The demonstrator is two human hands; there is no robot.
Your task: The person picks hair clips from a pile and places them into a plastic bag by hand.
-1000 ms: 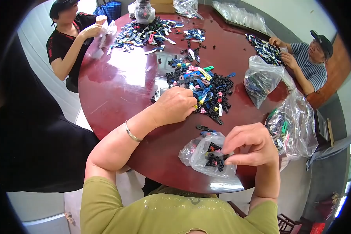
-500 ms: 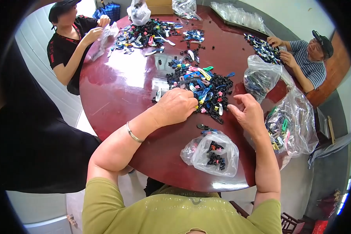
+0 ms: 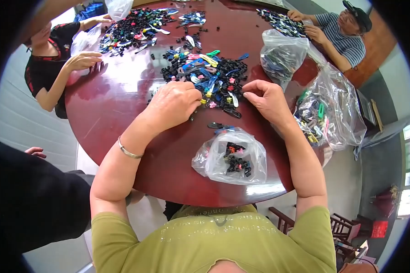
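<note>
A mixed pile of small black clips and coloured hair clips [image 3: 214, 75] lies on the dark red round table [image 3: 114, 132]. My left hand [image 3: 174, 103] is at the pile's near left edge, fingers bent together; what they hold, if anything, is hidden. At the pile's right edge is my right hand [image 3: 266, 101], thumb and forefinger closed at a black clip. Nearer to me stands an open clear plastic bag [image 3: 255, 166] with black and a few red and pink clips inside. A few dark and blue clips [image 3: 221, 126] lie just behind that bag.
Clear bags of clips stand to the right, one upright [image 3: 282, 57] and one larger [image 3: 332, 109]. Another clip pile [image 3: 132, 29] lies at the back left by a person in black. A person in stripes [image 3: 341, 38] handles clips at the back right. Someone in dark clothing is close on my left.
The view has shifted, so the table sits higher and further left. My right thumb and forefinger have come together at the pile's edge. The person at the back left has lowered a hand to the table.
</note>
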